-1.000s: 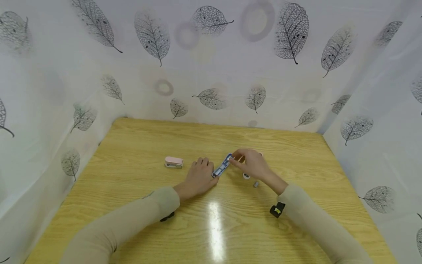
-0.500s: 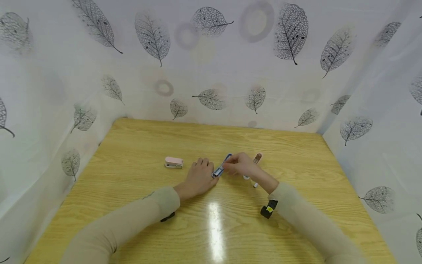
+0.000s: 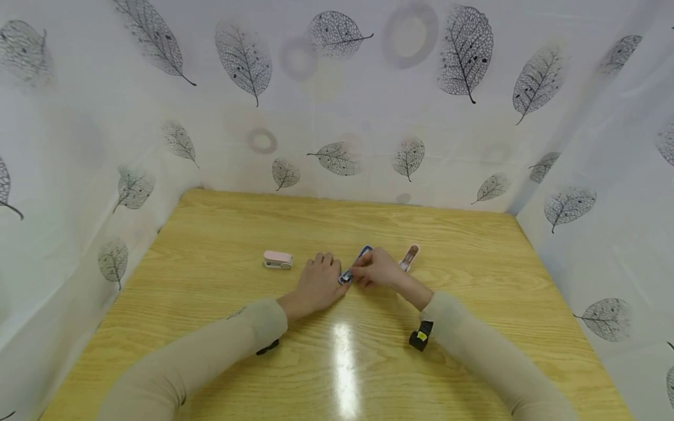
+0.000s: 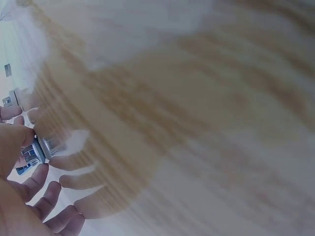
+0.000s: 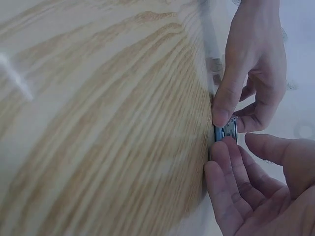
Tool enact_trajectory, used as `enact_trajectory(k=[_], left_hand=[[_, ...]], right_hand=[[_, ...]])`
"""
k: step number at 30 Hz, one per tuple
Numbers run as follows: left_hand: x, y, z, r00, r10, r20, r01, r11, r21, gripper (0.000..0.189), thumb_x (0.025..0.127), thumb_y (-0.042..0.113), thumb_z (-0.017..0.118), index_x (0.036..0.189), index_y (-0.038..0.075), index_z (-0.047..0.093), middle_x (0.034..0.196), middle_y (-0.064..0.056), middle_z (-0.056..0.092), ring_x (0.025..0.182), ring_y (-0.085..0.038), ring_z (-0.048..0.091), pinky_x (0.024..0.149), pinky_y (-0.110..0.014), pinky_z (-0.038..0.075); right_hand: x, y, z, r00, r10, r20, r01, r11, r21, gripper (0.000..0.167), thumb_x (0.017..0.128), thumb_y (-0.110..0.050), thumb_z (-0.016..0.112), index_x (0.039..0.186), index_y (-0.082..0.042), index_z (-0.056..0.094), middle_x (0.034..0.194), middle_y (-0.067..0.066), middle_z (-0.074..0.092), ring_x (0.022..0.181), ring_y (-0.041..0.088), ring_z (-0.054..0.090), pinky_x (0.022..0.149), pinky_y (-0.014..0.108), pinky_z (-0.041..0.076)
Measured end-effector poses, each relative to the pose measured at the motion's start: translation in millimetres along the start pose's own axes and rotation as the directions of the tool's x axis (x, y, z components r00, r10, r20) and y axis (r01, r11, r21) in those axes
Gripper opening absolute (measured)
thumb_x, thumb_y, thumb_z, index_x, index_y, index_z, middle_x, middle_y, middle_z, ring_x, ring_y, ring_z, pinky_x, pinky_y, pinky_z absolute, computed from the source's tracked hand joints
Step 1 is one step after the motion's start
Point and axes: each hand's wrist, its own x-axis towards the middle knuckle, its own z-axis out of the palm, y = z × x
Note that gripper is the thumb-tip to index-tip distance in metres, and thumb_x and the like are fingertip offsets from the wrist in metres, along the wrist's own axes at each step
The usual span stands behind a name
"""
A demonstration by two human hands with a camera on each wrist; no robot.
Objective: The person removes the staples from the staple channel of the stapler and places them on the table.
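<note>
An opened-out blue stapler (image 3: 365, 251) lies at a slant in the middle of the table, its metal channel showing. My left hand (image 3: 319, 279) grips its near end between thumb and forefinger, the other fingers resting on the wood. My right hand (image 3: 380, 269) is bent over the stapler's middle, thumb and fingertips at the channel and hiding part of it. In the right wrist view, the stapler's metal end (image 5: 229, 129) shows between the two hands' fingertips. The left wrist view shows the stapler (image 4: 33, 153) at the left fingertips. I cannot tell whether my right fingers hold anything small.
A closed pink stapler (image 3: 278, 259) lies left of my hands. Behind my right hand lies an opened pink stapler (image 3: 409, 257), partly covered. A small grey block (image 4: 7, 70) shows in the left wrist view. Leaf-printed cloth (image 3: 337, 117) walls in the table's back and sides.
My right hand has slid down-left along the blue stapler, from its far end towards my left hand. More of the opened pink stapler shows; my left hand stays put.
</note>
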Motion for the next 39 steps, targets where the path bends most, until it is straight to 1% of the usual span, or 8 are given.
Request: enact_trajectory(k=[4, 7, 12, 18, 26, 30, 35, 39], left_hand=[[-0.2, 0.6, -0.1, 1.0, 0.001, -0.009, 0.0, 1.0, 0.026, 0.049, 0.103, 0.054, 0.061, 0.109, 0.006, 0.065, 0.11, -0.013, 0.064, 0.098, -0.027, 0.058, 0.081, -0.041, 0.053], [0.0, 1.0, 0.0, 1.0, -0.002, -0.008, 0.002, 1.0, 0.03, 0.049, 0.103, 0.054, 0.06, 0.11, 0.005, 0.065, 0.11, -0.013, 0.064, 0.099, -0.028, 0.058, 0.082, -0.041, 0.054], [-0.3, 1.6, -0.5, 1.0, -0.004, -0.011, 0.005, 1.0, 0.027, 0.049, 0.103, 0.054, 0.061, 0.109, 0.005, 0.065, 0.11, -0.012, 0.063, 0.099, -0.028, 0.058, 0.082, -0.042, 0.053], [-0.4, 1.3, 0.6, 1.0, -0.001, -0.021, 0.002, 1.0, 0.027, 0.049, 0.102, 0.054, 0.062, 0.109, 0.006, 0.065, 0.112, -0.013, 0.064, 0.101, -0.029, 0.06, 0.084, -0.043, 0.054], [-0.7, 0.7, 3.1, 0.999, 0.01, -0.044, -0.009, 0.999, 0.033, 0.047, 0.1, 0.054, 0.065, 0.105, 0.007, 0.065, 0.108, -0.012, 0.064, 0.1, -0.028, 0.059, 0.081, -0.041, 0.053], [-0.2, 0.3, 3.5, 0.999, 0.004, -0.032, -0.004, 1.0, 0.023, 0.046, 0.101, 0.054, 0.064, 0.105, 0.008, 0.064, 0.11, -0.012, 0.064, 0.1, -0.028, 0.059, 0.082, -0.041, 0.053], [0.3, 0.5, 1.7, 1.0, -0.011, -0.008, 0.011, 1.0, -0.001, 0.044, 0.1, 0.053, 0.065, 0.104, 0.009, 0.063, 0.108, -0.011, 0.063, 0.098, -0.027, 0.057, 0.082, -0.041, 0.052], [1.1, 0.8, 1.6, 1.0, -0.015, -0.012, 0.015, 1.0, -0.011, 0.044, 0.1, 0.053, 0.066, 0.103, 0.009, 0.064, 0.106, -0.011, 0.063, 0.096, -0.026, 0.057, 0.082, -0.041, 0.052]], right_hand=[[2.0, -2.2, 2.6, 0.999, 0.037, -0.03, -0.038, 0.999, -0.03, 0.022, 0.1, -0.018, 0.073, 0.108, 0.002, 0.079, 0.085, 0.013, 0.08, 0.063, 0.01, 0.072, 0.063, 0.029, 0.062], [2.5, -3.7, 2.7, 0.998, 0.054, -0.029, -0.055, 0.998, -0.034, 0.022, 0.1, -0.018, 0.073, 0.108, 0.001, 0.079, 0.085, 0.013, 0.08, 0.064, 0.011, 0.072, 0.064, 0.03, 0.063], [2.3, -4.5, 1.8, 0.997, 0.071, -0.017, -0.071, 0.997, 0.005, 0.023, 0.1, -0.017, 0.073, 0.109, 0.003, 0.078, 0.086, 0.014, 0.081, 0.064, 0.011, 0.072, 0.064, 0.029, 0.063], [2.4, -5.0, 0.4, 0.995, 0.097, -0.006, -0.096, 0.994, 0.044, 0.024, 0.099, -0.017, 0.074, 0.111, 0.003, 0.077, 0.087, 0.011, 0.081, 0.066, 0.01, 0.073, 0.065, 0.027, 0.062], [1.5, -2.9, 0.7, 0.996, 0.082, 0.023, -0.083, 0.995, 0.051, 0.023, 0.1, -0.015, 0.072, 0.112, 0.004, 0.076, 0.091, 0.013, 0.081, 0.069, 0.011, 0.075, 0.069, 0.03, 0.064], [-0.6, -1.8, -1.6, 0.997, 0.066, 0.037, -0.068, 0.995, 0.073, 0.023, 0.102, -0.014, 0.069, 0.114, 0.005, 0.075, 0.094, 0.015, 0.081, 0.071, 0.012, 0.075, 0.071, 0.032, 0.064], [-6.5, -1.3, -10.9, 0.999, 0.038, 0.007, -0.039, 0.994, 0.104, 0.026, 0.103, -0.015, 0.068, 0.116, 0.007, 0.074, 0.099, 0.018, 0.081, 0.075, 0.014, 0.078, 0.07, 0.033, 0.065], [-14.9, -0.9, -20.5, 1.0, 0.024, 0.006, -0.024, 0.993, 0.114, 0.027, 0.103, -0.016, 0.067, 0.115, 0.008, 0.073, 0.102, 0.02, 0.081, 0.08, 0.018, 0.079, 0.075, 0.037, 0.065]])
